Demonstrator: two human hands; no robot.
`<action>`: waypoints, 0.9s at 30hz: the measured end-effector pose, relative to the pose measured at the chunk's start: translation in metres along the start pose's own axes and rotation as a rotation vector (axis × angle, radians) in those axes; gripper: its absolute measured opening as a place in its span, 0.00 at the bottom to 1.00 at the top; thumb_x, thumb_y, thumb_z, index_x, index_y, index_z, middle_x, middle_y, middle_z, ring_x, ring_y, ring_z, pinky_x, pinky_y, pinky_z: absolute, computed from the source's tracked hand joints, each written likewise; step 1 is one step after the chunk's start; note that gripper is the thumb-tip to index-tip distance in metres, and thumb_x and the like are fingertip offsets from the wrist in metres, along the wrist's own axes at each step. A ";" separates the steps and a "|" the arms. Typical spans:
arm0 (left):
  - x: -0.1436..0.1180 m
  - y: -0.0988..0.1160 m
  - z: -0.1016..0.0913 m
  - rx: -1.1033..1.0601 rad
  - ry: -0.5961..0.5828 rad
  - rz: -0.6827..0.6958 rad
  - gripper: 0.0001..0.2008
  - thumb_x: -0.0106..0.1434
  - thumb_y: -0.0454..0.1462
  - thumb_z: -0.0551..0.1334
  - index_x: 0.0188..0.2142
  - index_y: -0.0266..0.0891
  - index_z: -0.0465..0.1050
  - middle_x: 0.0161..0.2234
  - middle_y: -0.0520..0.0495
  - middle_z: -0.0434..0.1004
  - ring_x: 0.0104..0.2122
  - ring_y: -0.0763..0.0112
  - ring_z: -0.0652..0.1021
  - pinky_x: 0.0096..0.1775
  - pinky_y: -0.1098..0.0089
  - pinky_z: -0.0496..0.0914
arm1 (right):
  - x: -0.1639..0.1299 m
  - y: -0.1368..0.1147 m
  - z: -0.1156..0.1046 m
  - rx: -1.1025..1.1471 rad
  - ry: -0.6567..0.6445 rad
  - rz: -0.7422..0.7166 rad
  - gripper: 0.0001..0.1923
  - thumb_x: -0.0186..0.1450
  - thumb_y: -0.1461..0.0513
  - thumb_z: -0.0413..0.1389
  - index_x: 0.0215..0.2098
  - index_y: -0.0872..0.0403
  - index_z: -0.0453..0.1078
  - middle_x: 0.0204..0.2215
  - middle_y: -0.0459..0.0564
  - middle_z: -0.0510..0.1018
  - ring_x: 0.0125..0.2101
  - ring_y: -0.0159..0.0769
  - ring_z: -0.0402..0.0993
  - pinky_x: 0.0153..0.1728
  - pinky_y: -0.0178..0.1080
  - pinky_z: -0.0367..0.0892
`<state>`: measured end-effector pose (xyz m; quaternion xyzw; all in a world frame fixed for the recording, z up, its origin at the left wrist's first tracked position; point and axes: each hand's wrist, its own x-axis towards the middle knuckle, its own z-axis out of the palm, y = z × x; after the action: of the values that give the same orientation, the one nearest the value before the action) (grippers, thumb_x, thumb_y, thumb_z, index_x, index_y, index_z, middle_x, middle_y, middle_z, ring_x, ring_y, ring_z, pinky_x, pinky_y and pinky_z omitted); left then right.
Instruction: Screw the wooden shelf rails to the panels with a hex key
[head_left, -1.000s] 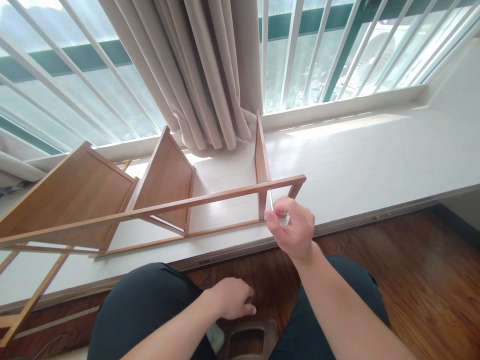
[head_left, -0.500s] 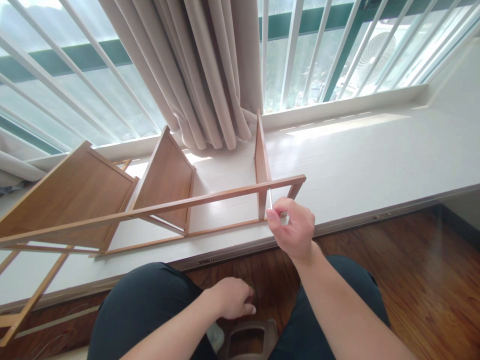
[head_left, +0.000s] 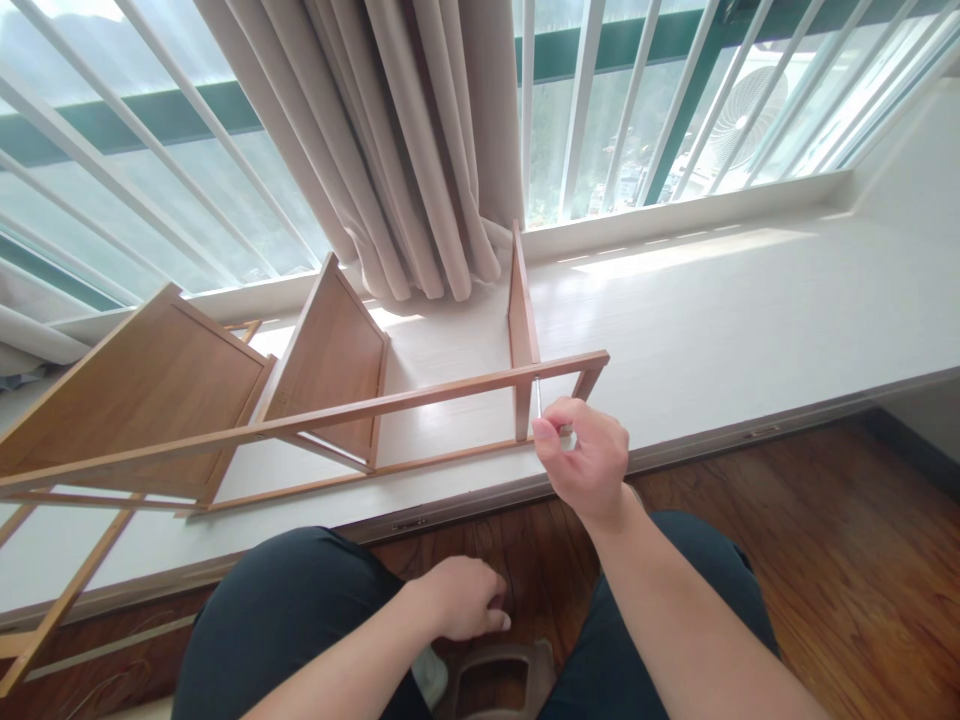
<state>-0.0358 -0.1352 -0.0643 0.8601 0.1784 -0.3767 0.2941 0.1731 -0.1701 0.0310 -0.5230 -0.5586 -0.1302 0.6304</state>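
Wooden rails and panels of the shelf frame (head_left: 315,400) lie where they lay one second ago, on its side on the white window ledge (head_left: 712,300), in front of the beige curtain (head_left: 427,150). Almost nothing differs from the earlier pictures: your right hand (head_left: 589,460) has stayed at the same place, only very slightly lower and turned, and your left hand (head_left: 461,597) has not moved.

Your right hand is closed around a thin metal tool, it looks like a hex key (head_left: 538,398), pinched between thumb and fingers. The shaft of it stands nearly upright and its upper end touches the underside of the long front rail, just beside the right upright panel. Whether the tip sits in a screw, you cannot tell from this view.

Your left hand rests low between your knees, with the fingers curled loosely; if it holds something small, the picture does not show it. Just below it lies a dark object (head_left: 499,680) on the wooden floor (head_left: 825,530).

The frame is of light brown wood, with three upright panels joined by thin long rails. The left panels lean to the left, the right one stands almost straight.
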 end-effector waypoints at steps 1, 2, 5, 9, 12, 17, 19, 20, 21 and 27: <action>0.000 0.000 0.000 -0.002 0.002 0.001 0.15 0.63 0.50 0.64 0.38 0.43 0.83 0.42 0.38 0.87 0.47 0.44 0.85 0.47 0.53 0.77 | 0.000 0.000 0.000 -0.006 0.000 0.001 0.10 0.71 0.64 0.57 0.31 0.50 0.66 0.20 0.42 0.72 0.21 0.30 0.68 0.24 0.34 0.65; 0.000 0.000 0.000 -0.003 0.005 0.002 0.15 0.63 0.49 0.64 0.38 0.43 0.83 0.42 0.38 0.87 0.47 0.44 0.85 0.47 0.53 0.77 | 0.000 0.000 0.000 -0.011 0.000 0.002 0.10 0.71 0.64 0.57 0.31 0.50 0.66 0.20 0.42 0.72 0.21 0.30 0.68 0.24 0.34 0.65; 0.000 0.000 0.000 0.003 0.001 0.001 0.15 0.63 0.49 0.64 0.38 0.44 0.83 0.42 0.39 0.87 0.47 0.45 0.85 0.47 0.54 0.77 | 0.000 0.000 0.000 -0.018 0.002 0.002 0.10 0.71 0.64 0.57 0.31 0.50 0.67 0.20 0.42 0.73 0.20 0.30 0.69 0.24 0.34 0.66; -0.002 0.001 -0.002 0.015 0.000 -0.002 0.16 0.64 0.50 0.63 0.39 0.43 0.83 0.43 0.38 0.87 0.47 0.44 0.85 0.47 0.53 0.77 | -0.001 0.000 -0.001 -0.034 -0.003 0.007 0.11 0.73 0.63 0.55 0.31 0.50 0.67 0.20 0.42 0.73 0.20 0.30 0.68 0.24 0.35 0.65; -0.002 0.002 -0.002 0.020 0.004 0.001 0.16 0.64 0.50 0.63 0.39 0.43 0.83 0.43 0.38 0.87 0.48 0.43 0.84 0.47 0.53 0.77 | -0.001 -0.001 -0.002 -0.039 -0.005 0.007 0.11 0.73 0.63 0.54 0.30 0.50 0.67 0.20 0.42 0.72 0.20 0.30 0.68 0.23 0.35 0.65; -0.002 0.001 -0.002 0.010 0.002 -0.005 0.15 0.64 0.49 0.63 0.38 0.43 0.83 0.43 0.39 0.87 0.47 0.45 0.85 0.47 0.54 0.77 | 0.000 -0.001 -0.001 -0.019 0.002 0.004 0.10 0.72 0.65 0.55 0.30 0.51 0.67 0.20 0.42 0.72 0.20 0.29 0.68 0.24 0.34 0.64; -0.002 0.001 -0.002 0.004 0.005 -0.003 0.15 0.64 0.49 0.64 0.38 0.43 0.82 0.43 0.39 0.87 0.47 0.44 0.85 0.47 0.54 0.77 | 0.001 -0.002 -0.001 -0.015 0.004 0.004 0.10 0.71 0.65 0.55 0.30 0.51 0.67 0.20 0.42 0.72 0.20 0.29 0.68 0.23 0.34 0.64; -0.002 0.001 -0.002 0.003 0.005 -0.002 0.15 0.64 0.49 0.64 0.38 0.43 0.82 0.43 0.38 0.87 0.47 0.44 0.85 0.47 0.53 0.77 | 0.001 -0.002 -0.001 -0.016 0.004 0.005 0.10 0.71 0.65 0.55 0.30 0.50 0.67 0.20 0.42 0.72 0.20 0.30 0.67 0.23 0.34 0.64; -0.002 0.001 -0.002 0.003 0.005 -0.002 0.15 0.64 0.49 0.64 0.38 0.43 0.82 0.43 0.38 0.87 0.47 0.43 0.85 0.47 0.53 0.77 | 0.001 -0.002 -0.001 -0.017 0.005 0.005 0.10 0.71 0.65 0.55 0.30 0.50 0.67 0.20 0.42 0.72 0.20 0.30 0.67 0.23 0.34 0.64; -0.002 0.000 -0.002 0.002 0.005 -0.005 0.15 0.64 0.49 0.64 0.38 0.43 0.83 0.43 0.38 0.87 0.47 0.43 0.85 0.47 0.53 0.77 | 0.000 -0.002 -0.001 -0.016 0.004 0.003 0.10 0.71 0.65 0.55 0.31 0.51 0.67 0.20 0.42 0.72 0.20 0.29 0.68 0.25 0.34 0.65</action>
<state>-0.0361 -0.1344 -0.0617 0.8608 0.1808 -0.3757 0.2920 0.1727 -0.1719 0.0325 -0.5284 -0.5557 -0.1348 0.6276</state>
